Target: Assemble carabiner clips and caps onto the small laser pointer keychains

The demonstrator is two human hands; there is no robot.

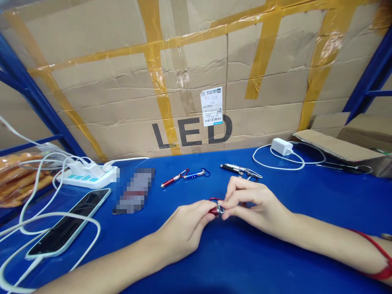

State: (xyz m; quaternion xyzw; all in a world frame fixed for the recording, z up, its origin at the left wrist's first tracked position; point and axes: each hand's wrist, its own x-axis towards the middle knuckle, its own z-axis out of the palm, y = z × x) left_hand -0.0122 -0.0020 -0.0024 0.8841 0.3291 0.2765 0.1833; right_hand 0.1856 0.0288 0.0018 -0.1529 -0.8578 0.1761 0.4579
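Wrinkled, taped cardboard (116,102) rises past the smooth blue counter (245,261) beneath my left hand (186,228) and right hand (251,200), the left clamped on a glossy red cylinder (213,210) between them, the right pinching its silvery end (221,209).

I look out through one camera worn on my head, facing forward and down from above and behind my grip. My left hand (183,230) and right hand (257,202) meet just below and right of the view's middle, near enough to show whole. Around and below the grip, the view takes in the table (275,261); beyond it, farther off, the carton (107,94) (nearly face-on, running out past the top edge) fills the upper half.
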